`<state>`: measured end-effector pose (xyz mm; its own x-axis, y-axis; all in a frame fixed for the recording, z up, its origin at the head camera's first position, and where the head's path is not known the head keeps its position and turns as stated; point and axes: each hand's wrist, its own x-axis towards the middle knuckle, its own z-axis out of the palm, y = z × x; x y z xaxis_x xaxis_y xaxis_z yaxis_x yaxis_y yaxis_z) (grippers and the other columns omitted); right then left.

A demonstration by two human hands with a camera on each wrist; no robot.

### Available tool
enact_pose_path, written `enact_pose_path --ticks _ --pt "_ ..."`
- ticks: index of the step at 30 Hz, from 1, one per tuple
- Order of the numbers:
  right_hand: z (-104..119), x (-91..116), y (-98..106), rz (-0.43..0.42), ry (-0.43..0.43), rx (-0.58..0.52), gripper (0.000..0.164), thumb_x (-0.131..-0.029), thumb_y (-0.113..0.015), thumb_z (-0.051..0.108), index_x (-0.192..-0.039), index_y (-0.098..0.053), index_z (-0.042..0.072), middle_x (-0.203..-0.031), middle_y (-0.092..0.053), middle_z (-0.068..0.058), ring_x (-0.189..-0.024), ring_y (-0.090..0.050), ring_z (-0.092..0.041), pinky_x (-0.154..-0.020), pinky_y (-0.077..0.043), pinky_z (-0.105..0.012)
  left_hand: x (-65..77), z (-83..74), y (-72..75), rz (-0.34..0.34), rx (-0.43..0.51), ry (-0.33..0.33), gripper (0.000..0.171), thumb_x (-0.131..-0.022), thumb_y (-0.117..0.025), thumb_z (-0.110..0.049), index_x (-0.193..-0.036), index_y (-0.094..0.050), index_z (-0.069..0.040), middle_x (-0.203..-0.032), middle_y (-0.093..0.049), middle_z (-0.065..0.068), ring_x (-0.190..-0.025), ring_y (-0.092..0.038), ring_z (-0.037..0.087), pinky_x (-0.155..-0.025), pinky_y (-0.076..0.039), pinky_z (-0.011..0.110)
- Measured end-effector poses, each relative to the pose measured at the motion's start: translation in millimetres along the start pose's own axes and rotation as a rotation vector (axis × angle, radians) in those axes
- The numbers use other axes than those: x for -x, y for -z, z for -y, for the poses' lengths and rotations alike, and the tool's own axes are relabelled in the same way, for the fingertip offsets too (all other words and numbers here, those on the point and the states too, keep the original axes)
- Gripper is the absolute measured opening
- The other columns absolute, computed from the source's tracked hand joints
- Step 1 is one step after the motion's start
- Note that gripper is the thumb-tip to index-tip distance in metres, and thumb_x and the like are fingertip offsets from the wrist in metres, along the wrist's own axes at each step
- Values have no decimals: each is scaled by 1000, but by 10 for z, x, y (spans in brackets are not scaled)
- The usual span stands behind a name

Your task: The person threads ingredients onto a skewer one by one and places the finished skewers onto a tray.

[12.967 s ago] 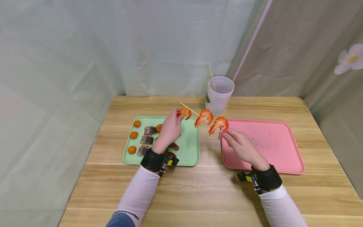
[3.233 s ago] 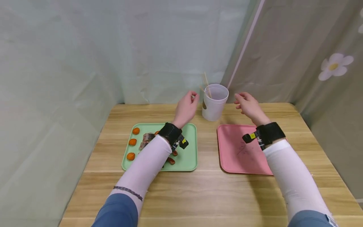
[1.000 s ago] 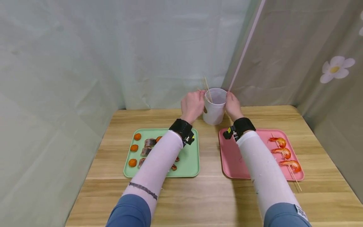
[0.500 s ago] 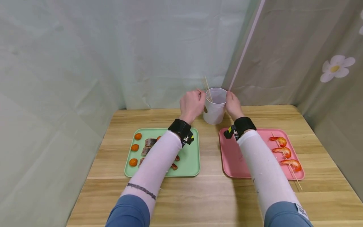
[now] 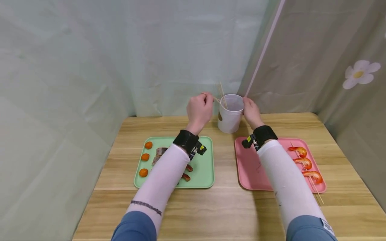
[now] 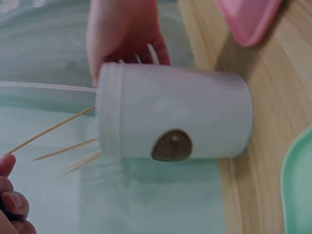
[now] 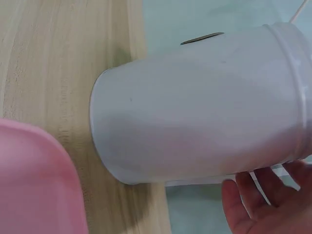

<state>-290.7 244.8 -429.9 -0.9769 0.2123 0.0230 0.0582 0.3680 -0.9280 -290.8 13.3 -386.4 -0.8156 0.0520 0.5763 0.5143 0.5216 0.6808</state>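
Pinched in my left hand [image 5: 200, 109] is a thin wooden skewer [image 6: 48, 130], its other end still inside the white cup [image 5: 230, 119]. Several more skewers [image 5: 223, 93] lean out over the cup's left rim. My right hand [image 5: 252, 112] grips the cup's right side at the rim; in the right wrist view its fingers [image 7: 251, 197] curl against the wall. The cup stands upright at the back of the table, a brown oval mark [image 6: 171, 145] on its side.
On the pink tray [image 5: 256, 182] lies a skewer with threaded shrimp [image 5: 302, 163], its end past the front rim. The green tray [image 5: 202, 174] holds orange balls [image 5: 145, 157], fish pieces [image 5: 161, 151] and reddish tentacle-like pieces [image 5: 186, 177], partly hidden by my left arm. A curtain [image 5: 181, 60] hangs behind.
The shrimp skewer, earlier held between both hands, now lies on the pink tray. Both hands have gone to the cup, and the left has just drawn slightly leftward, pulling a skewer.
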Motion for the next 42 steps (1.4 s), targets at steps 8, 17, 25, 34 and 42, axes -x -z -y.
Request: enact_pose_path --ticks 8,17,25,34,42 --pt "85 173 112 -208 79 -144 57 -118 -32 44 -152 -54 3 -156 -53 -12 -144 -45 -29 -115 -37 -36 181 -41 216 -224 142 -69 43 -109 -47 -16 -81 -78 -4 -54 -51 4 -44 -31 12 -49 -19 29" --pt "257 695 235 -234 313 -312 36 -117 -43 25 -134 -68 5 -124 -66 -9 -118 -58 -18 -94 -46 -30 492 5 575 -240 315 -169 51 -109 -44 -9 -64 -66 1 -61 -59 12 -41 -26 15 -47 -21 28" --pt "259 1120 362 237 465 16 34 -116 -47 19 -139 -66 3 -121 -72 -15 -112 -66 -18 -93 -51 -25 859 140 809 -8 443 -142 53 -108 -45 -2 -56 -54 -5 -52 -51 9 -56 -57 31 -74 -53 37" --pt "204 1359 174 648 388 234 35 -116 -48 28 -145 -65 16 -116 -74 4 -119 -67 -18 -107 -49 -46 1018 164 860 134 487 -84 56 -110 -42 -3 -54 -47 -5 -46 -40 2 -55 -61 23 -80 -59 39" --pt "121 1395 55 661 388 197 28 -117 -46 23 -120 -72 14 -77 -54 0 -78 -60 -34 -78 -54 -40 1073 251 871 160 562 1 49 -111 -40 -6 -70 -65 4 -48 -35 0 -38 -30 15 -49 -34 26"
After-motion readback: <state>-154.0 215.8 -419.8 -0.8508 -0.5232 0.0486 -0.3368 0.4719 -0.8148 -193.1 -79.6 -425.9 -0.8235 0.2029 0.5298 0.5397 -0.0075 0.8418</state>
